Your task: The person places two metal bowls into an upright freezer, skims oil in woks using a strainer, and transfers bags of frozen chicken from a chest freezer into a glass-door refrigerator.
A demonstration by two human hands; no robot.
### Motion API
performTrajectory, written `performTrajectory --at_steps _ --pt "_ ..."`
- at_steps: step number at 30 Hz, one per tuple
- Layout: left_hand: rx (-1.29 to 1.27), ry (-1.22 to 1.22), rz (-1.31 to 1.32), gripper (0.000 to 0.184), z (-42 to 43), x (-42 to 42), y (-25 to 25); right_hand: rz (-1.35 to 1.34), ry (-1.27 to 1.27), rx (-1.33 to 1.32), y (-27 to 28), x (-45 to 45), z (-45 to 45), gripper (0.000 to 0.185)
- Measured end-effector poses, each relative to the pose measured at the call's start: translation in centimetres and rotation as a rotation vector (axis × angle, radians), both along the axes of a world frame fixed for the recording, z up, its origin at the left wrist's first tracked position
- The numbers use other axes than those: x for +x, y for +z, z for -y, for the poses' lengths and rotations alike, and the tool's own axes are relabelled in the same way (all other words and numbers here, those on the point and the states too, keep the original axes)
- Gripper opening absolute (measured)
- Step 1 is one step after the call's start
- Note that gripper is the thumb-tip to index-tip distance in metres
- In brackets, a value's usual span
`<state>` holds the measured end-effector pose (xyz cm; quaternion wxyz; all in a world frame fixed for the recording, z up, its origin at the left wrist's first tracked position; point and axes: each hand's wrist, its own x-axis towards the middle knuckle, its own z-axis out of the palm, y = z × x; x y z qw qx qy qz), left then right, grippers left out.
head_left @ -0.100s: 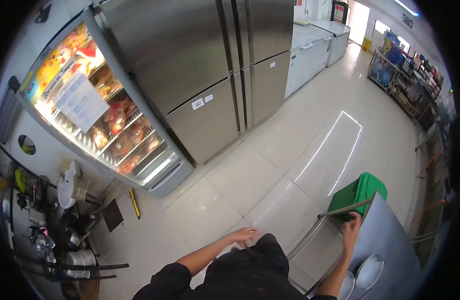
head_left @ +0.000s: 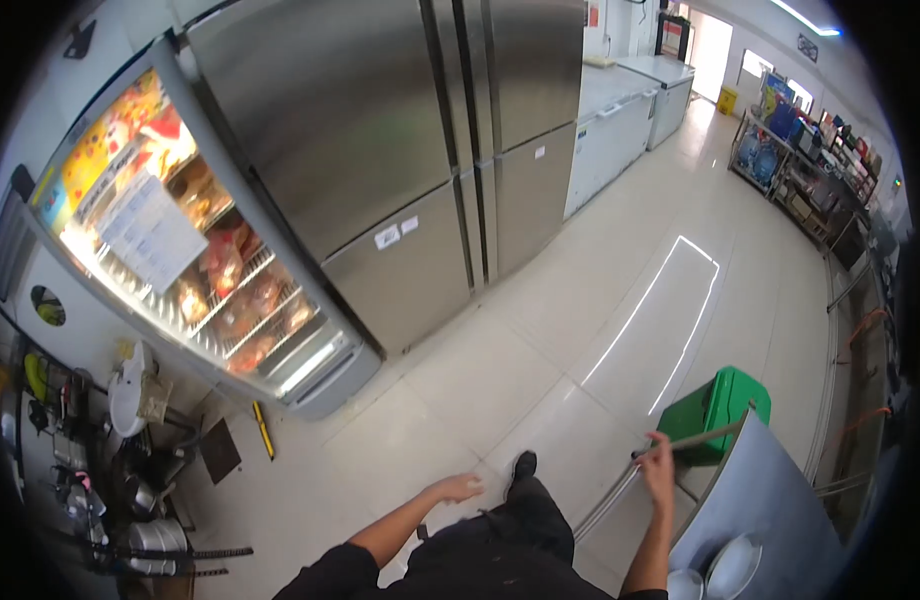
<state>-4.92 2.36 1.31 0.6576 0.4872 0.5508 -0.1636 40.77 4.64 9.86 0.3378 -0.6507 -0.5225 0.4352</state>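
Note:
My left hand hangs in the air in front of my body over the tiled floor. Its fingers are loosely stretched and I see nothing in them. My right hand is raised beside the corner of a steel table, its loosely bent fingers apart and without a visible object. Whether it touches the table's edge rail I cannot tell. Two pale round dishes, a larger one and a smaller one, lie on the tabletop. Just past the table's end stands a green lidded bin.
A lit glass-door fridge with bagged food stands at left, beside a large steel refrigerator. White chest freezers follow farther back. Pots crowd the lower left. Loaded shelving lines the right. A yellow object lies on the floor.
My view has shifted forward, and one shoe now shows under me. My right hand has moved left, away from over the tabletop. My left hand has moved slightly left.

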Motion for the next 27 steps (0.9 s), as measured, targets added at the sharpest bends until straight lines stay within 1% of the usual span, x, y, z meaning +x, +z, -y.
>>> performTrajectory --at_steps 1,2,3,4,5,6,7,8,9,10,11,12,13,14,15,16,18,19,20,21,22,23,24,27 --pt "0.011 -0.096 -0.039 0.079 -1.9 -0.9 -2.0 -0.084 0.085 -0.055 -1.7 -1.1 -3.6 0.054" --pt "0.081 -0.073 0.077 0.087 -3.2 -2.9 -7.9 -0.126 0.176 -0.128 -3.0 -2.8 -7.7 0.053" --pt "-0.145 -0.116 -0.119 0.099 -7.3 -1.2 -1.0 -0.145 0.269 -0.205 -3.7 -3.5 -12.1 0.054" --pt "-0.252 -0.089 -0.057 0.105 -8.3 -1.6 0.4 -0.054 0.437 -0.246 -5.5 -4.9 -14.9 0.058" --pt "-0.361 -0.063 -0.001 0.111 -9.2 -2.0 1.7 -0.119 0.548 -0.259 -7.9 -6.2 -17.6 0.059" --pt "-0.565 0.088 -0.112 0.117 -9.8 -2.6 -1.0 -0.19 0.654 -0.272 -9.6 -7.3 -19.5 0.061" --pt "-0.622 0.235 -0.116 0.123 -10.0 -3.1 -5.7 -0.106 0.765 -0.37 -8.7 -8.4 -20.9 0.066" --pt "-0.57 0.317 -0.099 0.113 -11.7 -3.3 -7.0 -0.026 0.865 -0.462 -7.7 -9.2 -22.7 0.071" --pt "-0.435 0.328 -0.118 0.115 -14.9 -1.2 -2.6 -0.024 0.978 -0.416 -9.1 -9.2 -24.1 0.077" --pt "-0.331 0.305 0.012 0.114 -17.4 -1.3 -3.2 -0.006 1.092 -0.371 -12.2 -8.8 -25.4 0.083" --pt "-0.259 0.26 -0.04 0.112 -21.5 -1.1 -4.1 -0.011 1.089 -0.524 -15.3 -7.9 -26.5 0.087" --pt "-0.203 0.216 -0.093 0.111 -24.2 -0.4 -3.5 -0.029 1.081 -0.692 -17.6 -6.8 -27.2 0.09" --pt "-0.144 0.166 -0.141 0.109 -27.0 0.9 -2.5 -0.011 1.052 -0.789 -13.7 -6.2 -28.9 0.096" --pt "-0.076 0.116 -0.183 0.107 -30.3 2.3 -1.5 0.008 1.019 -0.882 -7.9 -5.8 -31.0 0.101" --pt "-0.007 0.065 -0.226 0.106 -33.7 3.5 -0.7 0.072 1.209 -0.786 -15.9 -4.5 -32.8 0.101" --pt "0.173 0.06 -0.32 0.099 -37.3 4.6 0.2 0.247 1.23 -0.765 -14.8 -3.4 -34.9 0.097" --pt "0.531 0.06 -0.49 0.087 -43.8 6.5 1.2 0.45 1.181 -0.72 -15.6 -0.3 -38.7 0.087" --pt "0.731 0.108 -0.459 0.078 -48.4 6.5 0.4 0.485 1.06 -0.676 -17.8 1.7 -40.6 0.08" --pt "0.921 0.154 -0.423 0.069 -53.4 5.8 -0.8 0.511 0.941 -0.638 -21.8 4.1 -42.1 0.074" --pt "1.195 0.298 -0.221 0.055 -58.5 6.1 1.9 0.45 0.729 -0.579 -22.1 6.1 -43.6 0.068" --pt "1.18 0.469 -0.074 0.05 -63.9 6.4 4.8 0.393 0.52 -0.521 -22.4 7.7 -44.7 0.062" --pt "1.302 0.558 -0.084 0.043 -67.4 8.2 11.9 0.401 0.387 -0.536 -21.1 9.0 -45.8 0.058" --pt "1.544 0.619 -0.026 0.042 -72.0 8.0 13.5 0.411 0.253 -0.544 -18.8 9.6 -47.0 0.055" --pt "1.995 0.68 -0.039 0.058 -83.5 7.3 21.2 0.42 0.128 -0.667 -17.3 11.5 -49.5 0.049"
